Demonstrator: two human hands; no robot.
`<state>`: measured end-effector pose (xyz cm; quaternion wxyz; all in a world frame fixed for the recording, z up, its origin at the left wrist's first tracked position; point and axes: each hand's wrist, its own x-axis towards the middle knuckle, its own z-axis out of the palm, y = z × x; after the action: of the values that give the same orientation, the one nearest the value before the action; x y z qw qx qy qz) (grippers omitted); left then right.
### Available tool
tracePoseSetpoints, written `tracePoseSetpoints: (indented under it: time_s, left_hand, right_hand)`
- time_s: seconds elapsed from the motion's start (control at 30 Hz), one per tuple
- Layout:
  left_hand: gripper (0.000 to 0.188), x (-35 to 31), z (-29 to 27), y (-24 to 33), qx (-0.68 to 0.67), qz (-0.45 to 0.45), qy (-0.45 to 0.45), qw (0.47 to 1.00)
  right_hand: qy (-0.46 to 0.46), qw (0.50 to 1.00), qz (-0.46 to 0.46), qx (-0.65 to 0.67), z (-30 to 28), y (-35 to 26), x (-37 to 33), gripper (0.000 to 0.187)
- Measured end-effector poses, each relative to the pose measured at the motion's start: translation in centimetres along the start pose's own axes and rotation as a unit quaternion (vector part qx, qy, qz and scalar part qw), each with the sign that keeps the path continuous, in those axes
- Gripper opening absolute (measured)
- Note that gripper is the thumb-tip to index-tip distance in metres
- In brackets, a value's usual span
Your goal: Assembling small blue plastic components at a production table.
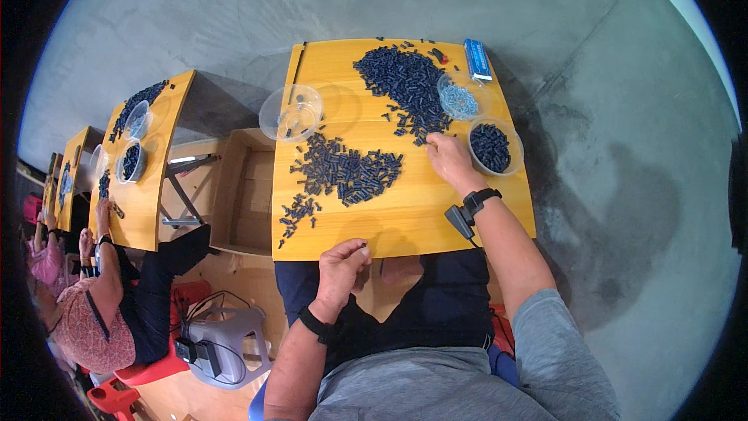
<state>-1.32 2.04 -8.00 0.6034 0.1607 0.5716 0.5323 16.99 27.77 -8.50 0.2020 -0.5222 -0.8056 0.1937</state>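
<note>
At the table's front edge, my left hand (340, 273) is closed, with a tiny dark piece (364, 245) pinched at its fingertips. My right hand (450, 162) reaches to the lower edge of a big pile of small dark cylindrical pieces (401, 82); its fingers are pressed together, and what they hold is too small to make out. A second, looser pile of similar dark pieces (354, 175) spreads between the hands. Beside my right hand stands a clear tub of dark pieces (491, 148). Behind it, another clear tub holds small light-blue and silvery parts (458, 100).
A clear tub (292, 113) with a few pieces overhangs the yellow table's left edge. A blue box (478, 60) lies at the far right corner, near a small red and black object (439, 56). Left are a cardboard box (243, 195), a grey stool (230, 343) and a co-worker's table (160, 179).
</note>
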Motion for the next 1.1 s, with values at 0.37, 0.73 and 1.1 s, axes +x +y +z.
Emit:
tracePoseSetpoints:
  time_s: [0.37, 0.73, 1.1]
  left_hand:
    - [0.015, -0.4, 0.2, 0.4, 0.011, -0.007, 0.002, 1.000]
    - [0.012, -1.8, 1.2, 1.9, -0.007, 0.016, -0.008, 1.000]
    - [0.014, -3.8, 1.3, 3.3, -0.046, 0.128, -0.062, 0.989]
  right_hand:
    - [0.041, 0.994, -0.076, -0.060, 1.2, 1.1, -0.9, 0.012]
    - [-0.088, 0.850, 0.136, 0.501, 1.0, -1.8, -6.8, 0.007]
    - [-0.176, 0.750, 0.126, 0.626, -2.2, -9.5, -11.3, 0.011]
